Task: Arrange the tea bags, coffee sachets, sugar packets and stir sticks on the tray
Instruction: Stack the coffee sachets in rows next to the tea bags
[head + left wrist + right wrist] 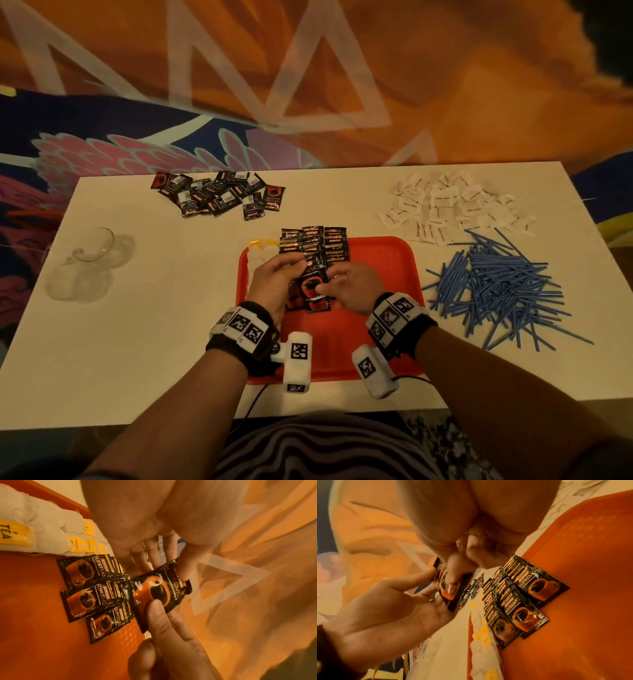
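Note:
A red tray [376,274] lies in the middle of the white table. Black coffee sachets [322,243] lie on it in overlapping rows, with white tea bags [262,244] with yellow tags along its left side. Both hands hold one more coffee sachet [310,286] just above the rows. My left hand [277,277] supports it with fingers behind and thumb on its top edge [180,566]. My right hand [337,286] pinches its lower end, thumb [154,607] on the printed cup. The rows [525,601] and tea bags [42,520] show in the wrist views too.
A loose pile of coffee sachets [219,195] sits at the back left of the table. White sugar packets [452,205] are heaped at the back right, blue stir sticks [496,287] scattered right of the tray. Clear glassware [89,260] lies at the left.

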{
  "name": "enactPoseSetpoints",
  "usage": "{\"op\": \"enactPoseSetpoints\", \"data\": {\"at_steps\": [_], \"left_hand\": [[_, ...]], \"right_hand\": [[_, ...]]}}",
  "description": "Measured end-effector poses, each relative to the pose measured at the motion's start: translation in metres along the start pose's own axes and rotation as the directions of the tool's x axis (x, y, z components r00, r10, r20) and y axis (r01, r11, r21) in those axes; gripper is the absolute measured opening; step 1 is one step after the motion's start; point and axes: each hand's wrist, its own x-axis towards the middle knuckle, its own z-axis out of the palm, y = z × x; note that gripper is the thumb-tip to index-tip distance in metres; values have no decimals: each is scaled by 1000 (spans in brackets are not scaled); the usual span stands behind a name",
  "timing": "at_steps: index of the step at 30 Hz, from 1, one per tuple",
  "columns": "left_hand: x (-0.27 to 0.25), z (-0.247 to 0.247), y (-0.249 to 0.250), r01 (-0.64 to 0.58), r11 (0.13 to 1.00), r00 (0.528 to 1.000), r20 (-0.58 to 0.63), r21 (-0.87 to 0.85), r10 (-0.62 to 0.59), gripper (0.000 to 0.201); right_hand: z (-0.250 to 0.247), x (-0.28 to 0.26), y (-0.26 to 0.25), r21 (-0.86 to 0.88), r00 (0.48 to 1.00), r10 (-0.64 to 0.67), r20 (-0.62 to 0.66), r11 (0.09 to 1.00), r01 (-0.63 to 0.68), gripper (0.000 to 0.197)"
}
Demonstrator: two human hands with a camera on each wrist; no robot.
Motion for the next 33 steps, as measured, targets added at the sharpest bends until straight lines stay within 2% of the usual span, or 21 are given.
{"op": "enactPoseSetpoints", "data": {"at_steps": [3, 6, 9, 12, 16, 19, 22, 24, 27, 29, 31, 33], "left_hand": [[1, -1, 1, -58, 998, 998, -14, 38, 58, 13], [3, 0, -2, -24, 994, 999, -24, 104, 27, 14], [4, 5, -12, -4, 981, 1000, -26, 194, 9, 19], [7, 7, -23, -49, 939, 998, -17, 341, 59, 23], [12, 9, -31, -66, 887, 997, 0, 456, 74, 30], [15, 12, -37, -60, 870, 997, -4, 489, 71, 26], [17, 16, -42, -93, 793, 996, 48, 602, 80, 19], [21, 18, -45, -83, 749, 995, 19, 657, 94, 14], [24, 22, -44, -7, 793, 990, -110, 610, 93, 10], [27, 19, -44, 8, 797, 980, -163, 605, 114, 16], [29, 12, -47, -50, 727, 980, -108, 684, 169, 15], [30, 1, -53, -135, 530, 974, 12, 837, 228, 15]], "right_hand": [[2, 1, 1, -2, 1000, 14, 25, 1000, -14, 13], [5, 5, 6, 32, 999, 43, -19, 999, -42, 15], [8, 9, 8, -37, 999, 14, -51, 999, -16, 13], [11, 9, 12, -110, 1000, -17, -24, 994, 14, 14], [12, 4, 21, -41, 997, -45, 58, 998, 47, 25], [12, 4, 28, -124, 994, -97, 52, 987, 103, 19], [13, 4, 32, -128, 996, -65, 67, 989, 73, 14], [14, 3, 33, -122, 996, -46, 79, 991, 56, 15], [14, 5, 41, -182, 998, -33, 52, 982, 42, 20], [10, 14, 56, -188, 999, 34, -2, 982, -34, 25], [2, 25, 76, -186, 989, 142, -48, 971, -149, 28], [-6, 35, 94, -208, 975, 211, -65, 953, -221, 26]]}}
